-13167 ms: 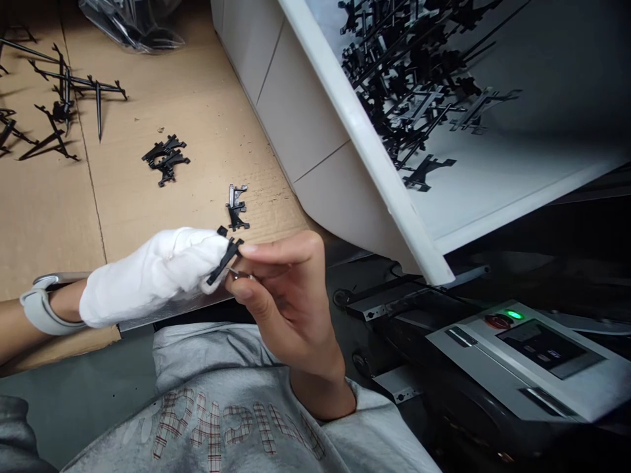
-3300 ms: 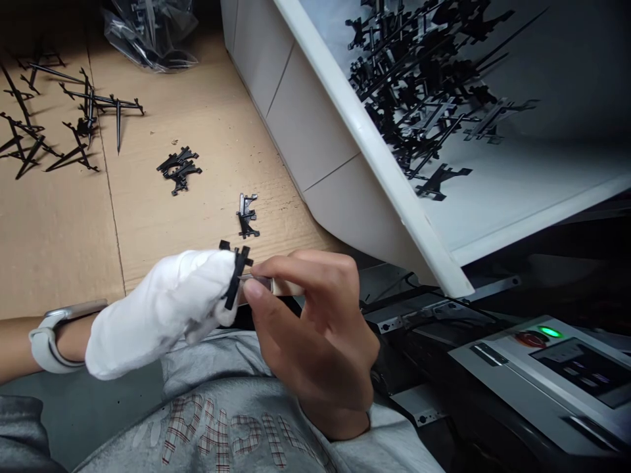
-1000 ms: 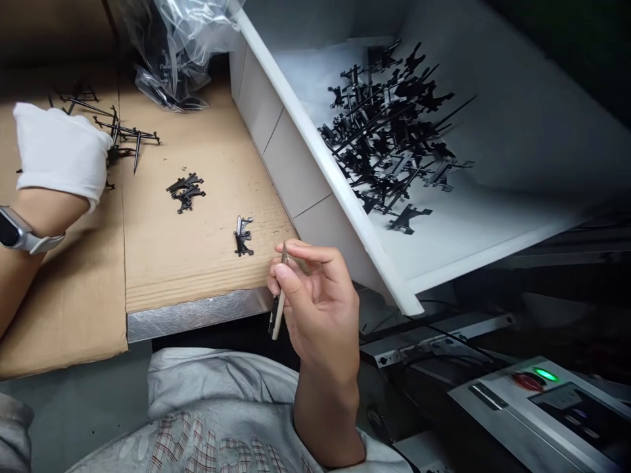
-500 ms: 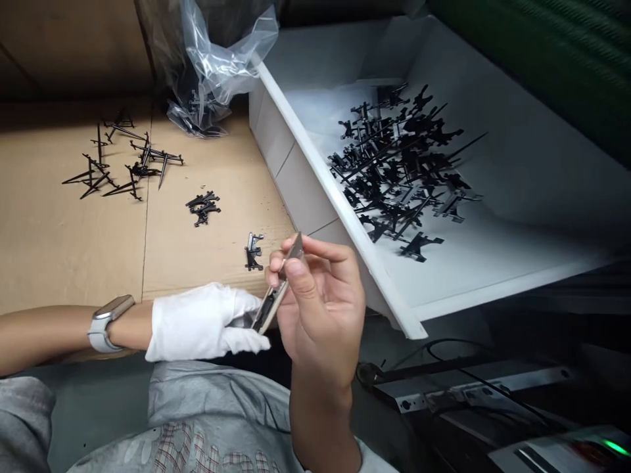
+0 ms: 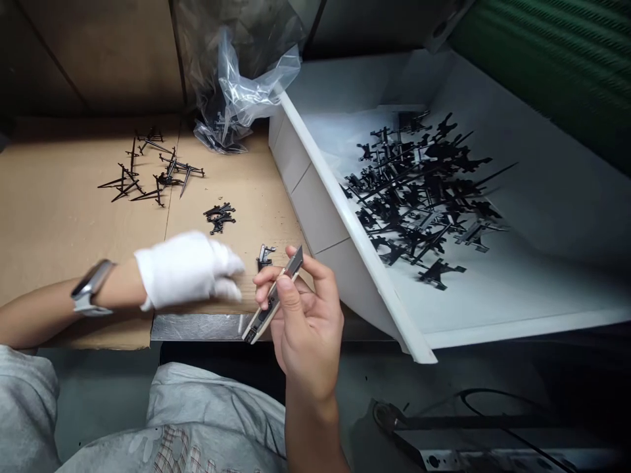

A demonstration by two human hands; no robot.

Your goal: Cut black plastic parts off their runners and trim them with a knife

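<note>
My right hand (image 5: 310, 315), bare, is closed around a utility knife (image 5: 271, 299), its blade pointing up and away from me over the table's front edge. My left hand (image 5: 190, 269), in a white glove, hovers left of the knife and apart from it. Its fingers are stretched out with a gap between them, slightly blurred, and nothing shows in them. Just beyond the knife lies a small black plastic part (image 5: 265, 255), partly hidden by my right hand. Farther back sits a little cluster of black parts (image 5: 220, 217).
Long, thin black pieces (image 5: 170, 172) are scattered on the cardboard-covered table (image 5: 59, 230). At the right a white bin (image 5: 355, 243) holds a heap of black plastic parts (image 5: 419, 184). A clear plastic bag (image 5: 246, 92) stands behind, against the bin's corner.
My left hand has moved off the knife, to the left and away from me. The knife stays in my right hand, its lower end now uncovered. The whole view has shifted.
</note>
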